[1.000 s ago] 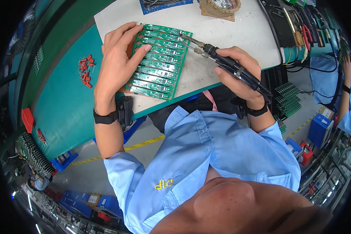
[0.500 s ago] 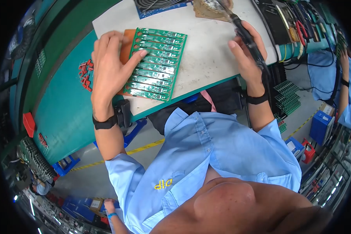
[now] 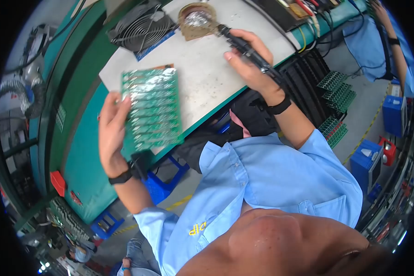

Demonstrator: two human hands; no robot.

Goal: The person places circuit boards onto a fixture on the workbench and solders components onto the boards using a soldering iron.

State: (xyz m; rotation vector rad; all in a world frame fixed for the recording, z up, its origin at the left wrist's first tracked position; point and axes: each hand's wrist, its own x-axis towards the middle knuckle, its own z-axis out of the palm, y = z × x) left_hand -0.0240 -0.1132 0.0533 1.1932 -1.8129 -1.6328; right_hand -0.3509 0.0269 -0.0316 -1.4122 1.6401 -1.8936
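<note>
A green circuit board panel (image 3: 154,108) with several long strips is gripped at its left edge by my left hand (image 3: 112,131), thumb on top. The panel is smeared by motion and tilted above the white work surface (image 3: 207,78). My right hand (image 3: 253,62) is wrapped round a black two-pronged soldering tool (image 3: 248,50). The tool's tip reaches the rim of a round pot (image 3: 197,19) with shiny metallic bits in it. An orange-brown board edge shows behind the panel's top.
A fan with a round grille (image 3: 145,32) stands at the back left. Hand tools (image 3: 303,7) lie at the back right. Stacked green panels (image 3: 336,92) are at the right, near another person's arm (image 3: 400,60). A red bin (image 3: 58,183) is at the left.
The view has turned. The panel, earlier lying under my left hand, is now lifted at its left edge. My right hand has taken the tool from the panel to the pot.
</note>
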